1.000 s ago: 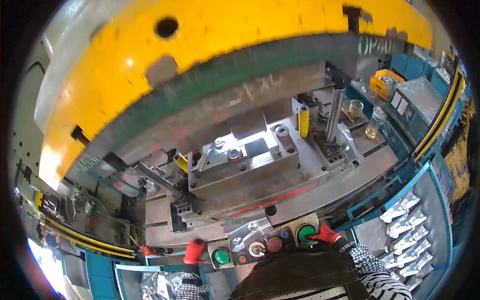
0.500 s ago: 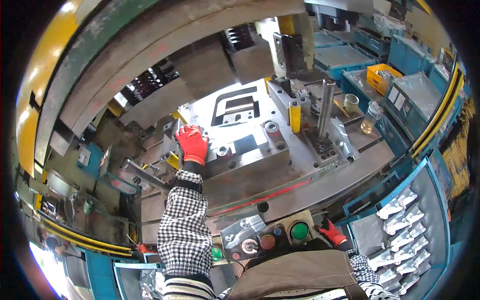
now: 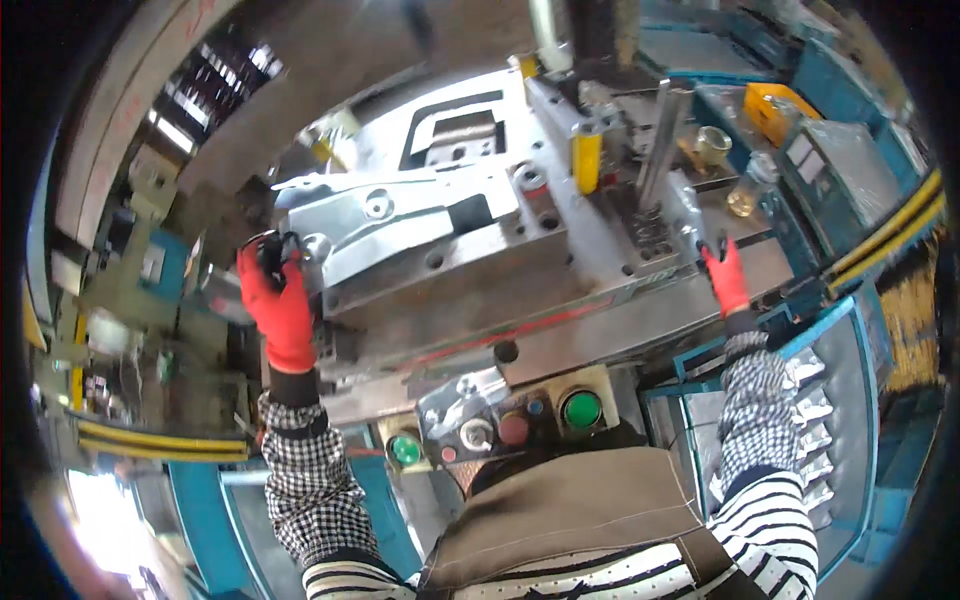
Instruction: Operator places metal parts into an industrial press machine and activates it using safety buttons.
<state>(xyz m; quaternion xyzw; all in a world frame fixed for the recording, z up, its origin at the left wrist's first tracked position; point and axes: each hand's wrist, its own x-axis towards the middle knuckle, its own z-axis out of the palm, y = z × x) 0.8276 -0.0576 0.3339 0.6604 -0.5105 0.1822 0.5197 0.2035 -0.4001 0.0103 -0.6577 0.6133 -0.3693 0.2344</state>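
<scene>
Near right, a blue bin (image 3: 852, 400) holds metal parts (image 3: 812, 440); the right hand (image 3: 728, 280) spreads its fingers; the left hand (image 3: 278, 312) curls beside the press die (image 3: 460, 266), grip unclear.

Red gloves (image 3: 732, 282), checked oversleeves (image 3: 312, 485), striped sleeves (image 3: 770, 525), brown apron (image 3: 580, 500)

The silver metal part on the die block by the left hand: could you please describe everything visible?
The silver metal part looks like thin, shiny sheet, long and angular, with bent contours and a round feature near its middle. It lies on the die block, its left end near the left hand; whether they touch is unclear.
</scene>
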